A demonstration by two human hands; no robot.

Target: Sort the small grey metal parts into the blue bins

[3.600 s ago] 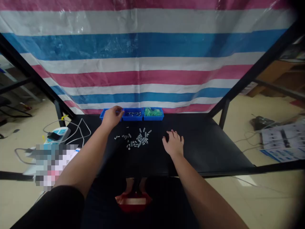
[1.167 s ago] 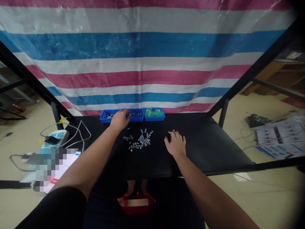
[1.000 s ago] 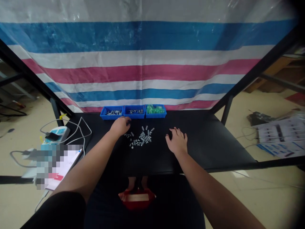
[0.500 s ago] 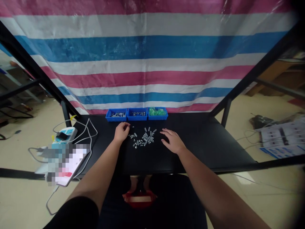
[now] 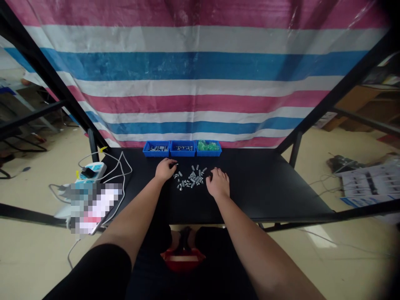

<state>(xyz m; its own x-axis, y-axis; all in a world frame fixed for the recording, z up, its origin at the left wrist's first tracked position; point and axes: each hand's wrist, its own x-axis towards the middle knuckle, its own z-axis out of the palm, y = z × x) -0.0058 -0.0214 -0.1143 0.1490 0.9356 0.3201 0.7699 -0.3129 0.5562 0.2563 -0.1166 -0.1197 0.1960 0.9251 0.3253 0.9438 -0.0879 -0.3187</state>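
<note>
A loose pile of grey metal cylinders [image 5: 196, 178] and small silver screws [image 5: 181, 186] lies on the black table [image 5: 262, 187], between my two hands. At the pile's upper left, my left hand [image 5: 165, 170] is closed, its thumb and index fingertips meeting around a single small screw [image 5: 177, 164]. My right hand [image 5: 218, 183] rests palm down just right of the pile, its fingers stretched forward and the thumb beside the nearest cylinders. It holds nothing that I can see.
Along the back edge stand three blue bins: one with grey cylinders [image 5: 156, 154], one with small metal parts [image 5: 183, 154], one with green pieces [image 5: 208, 153]. At left are a power strip [image 5: 98, 167], white cables [image 5: 123, 183] and a phone [image 5: 100, 208]. A striped sheet [image 5: 193, 102] hangs behind.
My left hand has moved slightly right, its fingertips reaching the lone screw. My right hand has shifted left, closer to the pile, and turned to point forward. The camera view has shifted a little.
</note>
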